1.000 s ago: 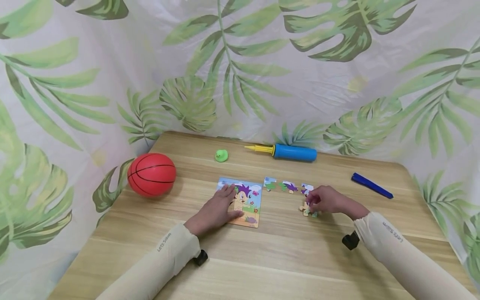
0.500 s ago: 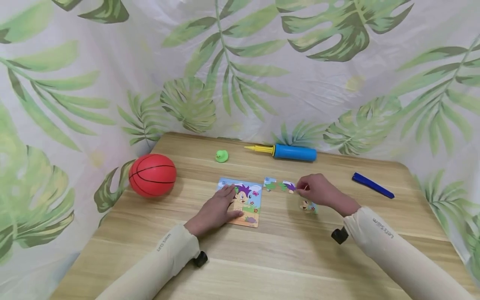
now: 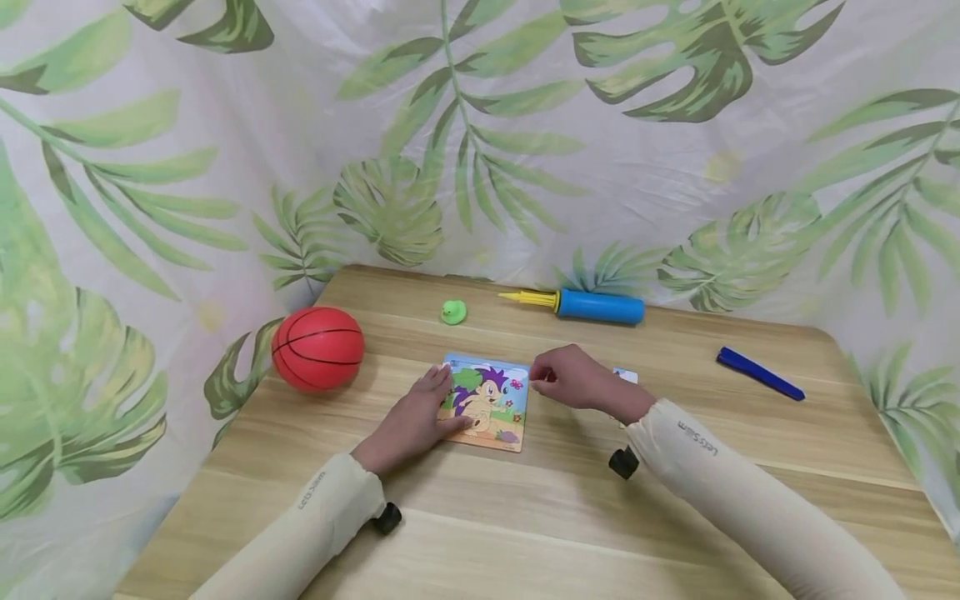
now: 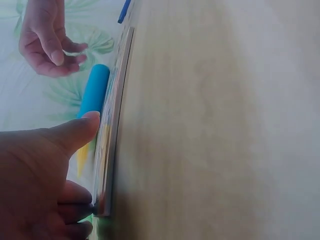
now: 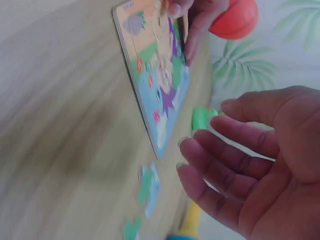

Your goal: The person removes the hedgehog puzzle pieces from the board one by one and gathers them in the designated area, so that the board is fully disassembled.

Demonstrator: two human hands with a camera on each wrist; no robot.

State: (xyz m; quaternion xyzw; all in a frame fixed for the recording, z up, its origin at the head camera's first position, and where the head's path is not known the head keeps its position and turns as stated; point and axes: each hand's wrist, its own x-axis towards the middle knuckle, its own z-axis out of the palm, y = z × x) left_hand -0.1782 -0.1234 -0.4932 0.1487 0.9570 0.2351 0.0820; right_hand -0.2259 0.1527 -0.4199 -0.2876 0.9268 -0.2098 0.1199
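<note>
A jigsaw puzzle with a purple-haired cartoon hedgehog lies flat on the table. My left hand rests on its left side, thumb across the lower part and fingers along the left edge. In the head view, my right hand hovers by the upper right corner. The right wrist view shows that hand with relaxed, parted fingers and nothing in them. Below the board's corner in that view lie a loose green-and-blue puzzle piece and part of another piece. A further piece shows behind my right wrist; others are hidden.
A red ball sits at the left table edge. Along the back are a green toy duck and a blue hand pump with a yellow nozzle. A slim, dark blue item lies at the right.
My right hand has moved left from the loose pieces on the right, past the top row, to the puzzle's upper right corner. My left hand stays on the puzzle. The head view shifts slightly.
</note>
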